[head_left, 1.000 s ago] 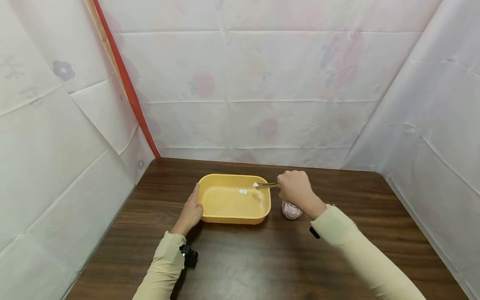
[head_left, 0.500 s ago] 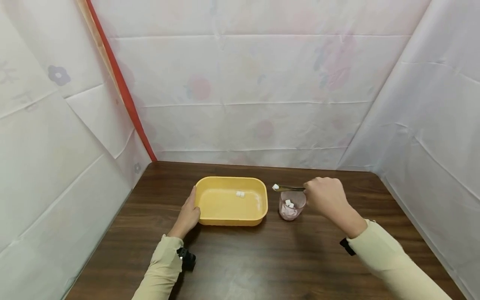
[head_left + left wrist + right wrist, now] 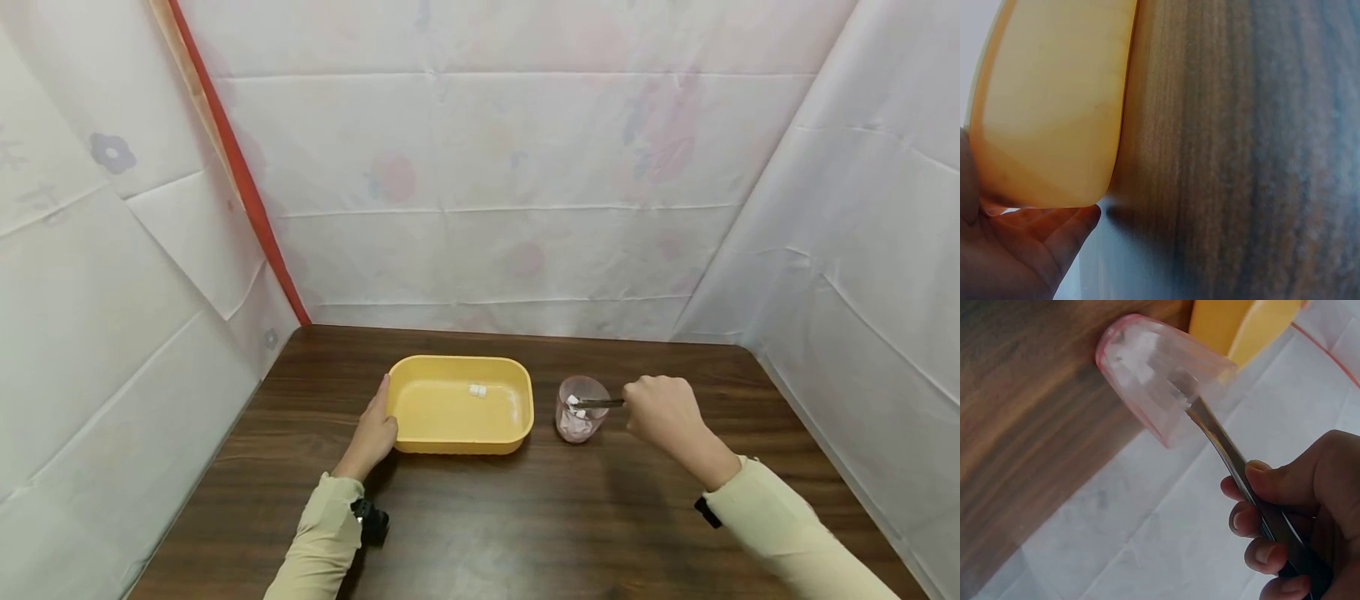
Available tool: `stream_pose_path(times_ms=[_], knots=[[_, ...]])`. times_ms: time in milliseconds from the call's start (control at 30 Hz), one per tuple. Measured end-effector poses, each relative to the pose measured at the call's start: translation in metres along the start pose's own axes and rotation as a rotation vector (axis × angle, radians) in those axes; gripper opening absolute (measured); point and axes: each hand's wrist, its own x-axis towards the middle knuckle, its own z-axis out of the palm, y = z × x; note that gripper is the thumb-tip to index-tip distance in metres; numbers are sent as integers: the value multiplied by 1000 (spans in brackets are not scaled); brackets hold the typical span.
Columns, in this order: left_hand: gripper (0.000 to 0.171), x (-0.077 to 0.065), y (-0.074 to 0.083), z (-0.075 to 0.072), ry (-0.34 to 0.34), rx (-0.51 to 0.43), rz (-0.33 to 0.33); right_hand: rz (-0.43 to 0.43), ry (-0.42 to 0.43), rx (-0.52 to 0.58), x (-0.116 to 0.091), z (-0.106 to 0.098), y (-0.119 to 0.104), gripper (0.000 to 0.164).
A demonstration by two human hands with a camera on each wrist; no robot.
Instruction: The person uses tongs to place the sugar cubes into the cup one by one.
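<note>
My left hand (image 3: 371, 437) holds the left end of a yellow plastic tray (image 3: 461, 447), fingers along the end wall and thumb at the rim. Two small white cubes (image 3: 477, 390) lie side by side in the tray. To the right stands a clear pinkish cup (image 3: 581, 386) containing several white cubes. My right hand (image 3: 663, 412) grips slim metal tongs (image 3: 606, 403), level, their tips in the cup's mouth. In the right wrist view the thumb and curled fingers wrap the tongs' dark handle (image 3: 1288, 540), and the tips (image 3: 1184, 382) show through the cup wall beside white pieces.
Everything stands on a dark wood-grain table (image 3: 480, 517). White printed sheets (image 3: 480, 167) hang behind it and on both sides, with a red strip (image 3: 240, 175) at the left corner. A dark wrist device (image 3: 370, 521) sits by the left sleeve.
The right hand has moved right from over the tray to the cup, carrying a white cube in the tongs; the tips have lowered into the cup. The left hand stays at the tray.
</note>
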Motion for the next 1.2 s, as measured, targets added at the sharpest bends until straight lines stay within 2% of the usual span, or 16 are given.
stream_pose_path(times_ms=[267,700,833,1000,1200], knots=[[75,-1,1,2,-2,-4,1,-23,30,-4,2,15,-4,48],[74,1,3,0,3,-19,5,-11,13,-23,5,17,-3,44],[74,1,2,1,-8,-14,-6,1,-12,-22,4,9,-2,47],[74,0,2,1,-8,-13,-10,40,2,-23,6,-9,0,50],[74,0,1,-1,-7,-9,-7,85,15,0,21,-26,-3,43]])
